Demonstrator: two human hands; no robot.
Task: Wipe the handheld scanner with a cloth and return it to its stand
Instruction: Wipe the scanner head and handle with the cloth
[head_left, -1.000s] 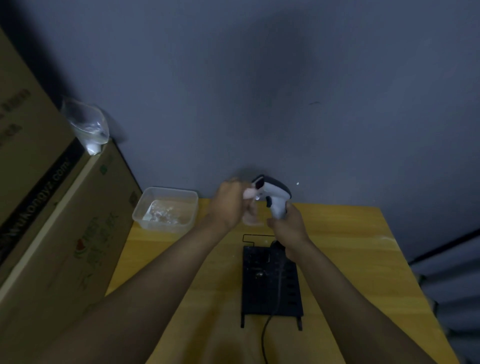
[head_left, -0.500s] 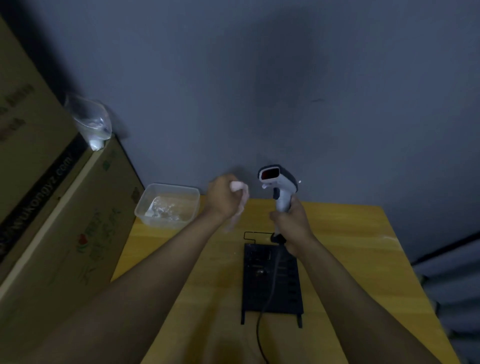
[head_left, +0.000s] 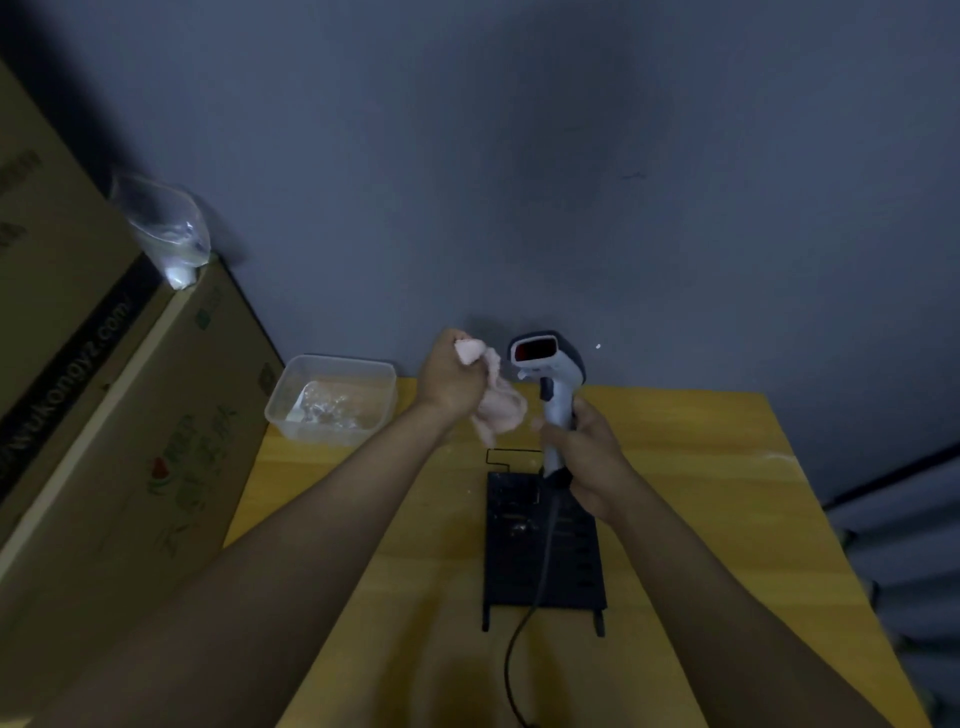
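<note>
My right hand (head_left: 584, 457) grips the handle of a white and dark handheld scanner (head_left: 550, 374), held upright above the table with its red window facing me. A black cable runs from its base down over the stand. My left hand (head_left: 449, 382) is closed on a crumpled pale pink cloth (head_left: 496, 405), which hangs just left of the scanner's handle, close to it but apart from the head. The black slotted stand (head_left: 543, 551) lies flat on the yellow table (head_left: 701, 467) under my right hand.
A clear plastic tub (head_left: 332, 397) with something pale inside sits at the table's far left corner. Cardboard boxes (head_left: 104, 415) stand along the left side, with a clear plastic bag (head_left: 166, 228) on top. A grey wall is behind the table.
The cloth hand has pulled away to the left from the scanner's head, and the scanner has turned so that its red window faces me.
</note>
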